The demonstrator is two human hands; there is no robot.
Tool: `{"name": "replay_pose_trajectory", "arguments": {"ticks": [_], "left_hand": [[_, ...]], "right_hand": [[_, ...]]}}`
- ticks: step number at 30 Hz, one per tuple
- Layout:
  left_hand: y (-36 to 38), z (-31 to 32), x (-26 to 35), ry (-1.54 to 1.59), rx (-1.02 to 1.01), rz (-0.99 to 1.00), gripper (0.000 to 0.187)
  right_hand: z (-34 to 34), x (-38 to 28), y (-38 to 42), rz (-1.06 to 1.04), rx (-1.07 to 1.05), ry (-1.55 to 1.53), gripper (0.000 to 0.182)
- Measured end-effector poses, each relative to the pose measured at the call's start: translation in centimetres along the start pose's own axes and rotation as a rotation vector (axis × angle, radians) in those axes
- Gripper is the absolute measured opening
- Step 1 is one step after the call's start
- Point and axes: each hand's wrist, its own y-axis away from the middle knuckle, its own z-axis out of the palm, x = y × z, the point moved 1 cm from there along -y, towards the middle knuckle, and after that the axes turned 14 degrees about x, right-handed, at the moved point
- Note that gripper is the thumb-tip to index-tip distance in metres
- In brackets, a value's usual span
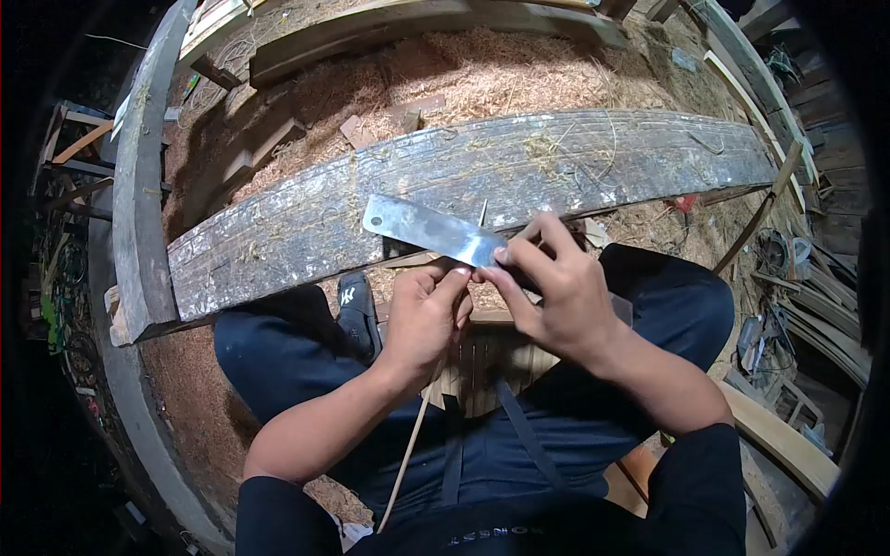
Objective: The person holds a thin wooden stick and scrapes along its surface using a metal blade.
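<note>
A flat, shiny metal blade [422, 228] with a small round hole near its far left end is pinched at its right end by my right hand [564, 292]. Close beside it, my left hand [422, 315] is closed on a thin pale strip [408, 454] that looks like cane or bamboo. The strip runs down from that hand across my lap. Both hands meet at the blade's lower edge, with the fingertips nearly touching. Whether the blade touches the strip there is hidden by my fingers. A thin pointed tip [483, 213] shows just beyond the blade.
Ahead lies a long weathered plank [482, 162], strewn with fibres. Shavings [528, 69] cover the ground behind it. An upright-looking grey beam [146, 167] borders the left. Curved strips [830, 315] and mixed scraps lie at right. A slatted wooden surface [482, 371] sits between my legs.
</note>
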Motion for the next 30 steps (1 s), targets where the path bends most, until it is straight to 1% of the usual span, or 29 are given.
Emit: {"name": "replay_pose_trajectory", "arguments": {"ticks": [1,3,5,7,8,9,11,12,13,15,16,17,19,20,21,23,25,27,30], "left_hand": [[0.0,-0.2,-0.1,-0.029,0.015,0.010,0.023],[0.1,-0.3,-0.2,0.017,-0.005,-0.010,0.024],[0.3,0.0,0.2,0.024,-0.055,0.022,0.026],[0.7,0.3,1.4,0.003,-0.062,0.040,0.028],[0.8,0.4,1.9,-0.025,-0.095,0.102,0.028],[0.9,0.5,2.4,-0.055,-0.126,0.165,0.030],[1.1,0.1,3.3,-0.060,-0.145,0.202,0.031],[1.0,-0.1,3.7,-0.065,-0.164,0.239,0.031],[1.0,-0.2,4.0,-0.073,-0.184,0.277,0.031],[1.2,-0.3,4.2,-0.068,-0.160,0.314,0.030],[1.2,-0.4,4.2,-0.068,-0.166,0.330,0.030],[1.1,-0.6,4.2,-0.069,-0.171,0.345,0.029],[1.3,-0.6,4.7,-0.085,-0.166,0.391,0.028],[1.3,-0.6,4.8,-0.089,-0.155,0.405,0.028],[1.4,-0.6,5.0,-0.091,-0.145,0.418,0.027],[1.7,-0.5,5.3,-0.062,-0.133,0.424,0.026],[1.9,-0.7,5.6,-0.044,-0.134,0.406,0.025],[1.8,-0.6,5.7,-0.041,-0.123,0.432,0.025],[1.8,-0.5,6.1,-0.078,-0.097,0.436,0.027]], "right_hand": [[0.1,-0.1,0.1,0.000,0.005,-0.030,0.020],[0.0,0.9,-0.7,0.038,0.035,0.064,0.019],[-0.5,1.6,-1.3,0.074,0.045,0.092,0.018],[-0.9,2.1,-1.9,0.101,0.138,-0.039,0.018],[-1.4,1.8,-2.5,0.170,0.171,-0.093,0.018],[-1.2,2.5,-2.6,0.292,0.217,-0.220,0.020],[-2.8,1.7,-3.7,0.805,0.111,-0.516,0.027],[-3.0,1.6,-4.1,0.881,0.112,-0.654,0.035],[-3.1,1.6,-4.3,0.868,0.117,-0.660,0.035],[-2.8,1.8,-4.8,1.002,0.081,-0.905,0.035],[-2.8,2.0,-4.9,1.046,0.047,-0.883,0.032],[-2.7,1.9,-5.1,1.028,0.053,-0.900,0.032],[-2.4,1.6,-5.4,1.107,0.038,-0.962,0.028],[-2.1,1.5,-5.7,1.032,0.009,-1.015,0.029],[-2.2,1.2,-6.0,1.018,0.013,-1.023,0.029],[-2.3,-0.2,-6.7,0.961,-0.045,-1.003,0.033],[-2.0,-0.7,-7.0,0.963,-0.040,-1.010,0.033],[-1.9,-1.3,-7.3,0.950,-0.076,-0.929,0.032],[-1.0,-1.1,-7.6,0.895,-0.093,-0.922,0.029]]}}
